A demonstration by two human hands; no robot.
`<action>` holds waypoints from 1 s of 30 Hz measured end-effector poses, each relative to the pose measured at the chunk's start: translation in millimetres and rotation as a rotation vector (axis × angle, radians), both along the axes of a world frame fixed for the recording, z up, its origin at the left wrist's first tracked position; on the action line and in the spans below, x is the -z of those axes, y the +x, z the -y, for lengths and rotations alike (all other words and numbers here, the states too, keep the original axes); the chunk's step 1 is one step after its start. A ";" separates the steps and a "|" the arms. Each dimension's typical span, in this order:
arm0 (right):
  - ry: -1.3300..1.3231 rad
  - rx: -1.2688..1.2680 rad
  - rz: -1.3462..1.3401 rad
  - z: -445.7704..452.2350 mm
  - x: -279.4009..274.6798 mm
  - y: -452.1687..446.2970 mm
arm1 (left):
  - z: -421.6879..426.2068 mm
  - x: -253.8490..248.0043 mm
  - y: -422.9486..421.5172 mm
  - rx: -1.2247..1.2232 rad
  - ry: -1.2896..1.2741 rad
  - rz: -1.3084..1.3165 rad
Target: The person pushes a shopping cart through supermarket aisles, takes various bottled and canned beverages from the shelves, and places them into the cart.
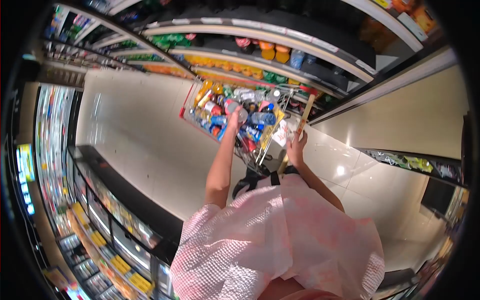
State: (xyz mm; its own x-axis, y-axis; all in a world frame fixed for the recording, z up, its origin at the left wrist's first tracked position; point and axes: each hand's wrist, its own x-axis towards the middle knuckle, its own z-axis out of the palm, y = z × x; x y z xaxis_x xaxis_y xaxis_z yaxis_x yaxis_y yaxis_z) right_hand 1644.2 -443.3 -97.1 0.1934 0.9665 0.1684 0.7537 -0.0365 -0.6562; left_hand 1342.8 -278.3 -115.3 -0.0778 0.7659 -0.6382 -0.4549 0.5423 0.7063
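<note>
A shopping cart (189, 95) with red corner trim stands in the aisle in front of me, heaped with bottles and packs. My left hand (234, 121) is closed around a clear plastic bottle (232, 105) with a pinkish label, over the middle of the heap. Beside it in the cart lie a blue-tinted water bottle (263, 118) and a bottle with a red label (213, 108). On the right, my right hand (296, 146) grips the pale cart handle (306, 113), its fingers partly hidden. A white printed paper or bag (281, 134) hangs near that hand.
Drink shelves (280, 31) with several bottles run along the far side. A beige panel (400, 107) stands to the right. A dark-edged display case (130, 195) lies at the left, above glossy floor tiles (135, 120).
</note>
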 end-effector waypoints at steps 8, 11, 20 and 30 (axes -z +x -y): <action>-0.147 0.242 -0.201 4.4 18.7 -30.0 | -76.6 68.6 -27.2 0.092 -0.046 -0.353; -0.231 0.333 -0.142 5.7 -8.5 -43.9 | -72.4 45.8 -18.1 0.261 0.058 -0.235; -0.245 0.393 -0.005 9.0 -15.0 -70.2 | -144.3 -229.5 178.8 0.557 1.074 -0.589; -0.281 0.357 -0.006 13.2 -20.4 -73.0 | -315.6 -347.3 471.2 0.731 1.671 -0.837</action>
State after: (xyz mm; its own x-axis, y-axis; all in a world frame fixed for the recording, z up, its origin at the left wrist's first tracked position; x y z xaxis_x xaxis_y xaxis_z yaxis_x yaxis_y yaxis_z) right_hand 1571.3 -456.5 -76.6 0.5228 0.8473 -0.0935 0.6578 -0.4708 -0.5879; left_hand 1814.1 37.3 232.0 0.6213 0.4730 0.6248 0.1529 -0.8551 0.4953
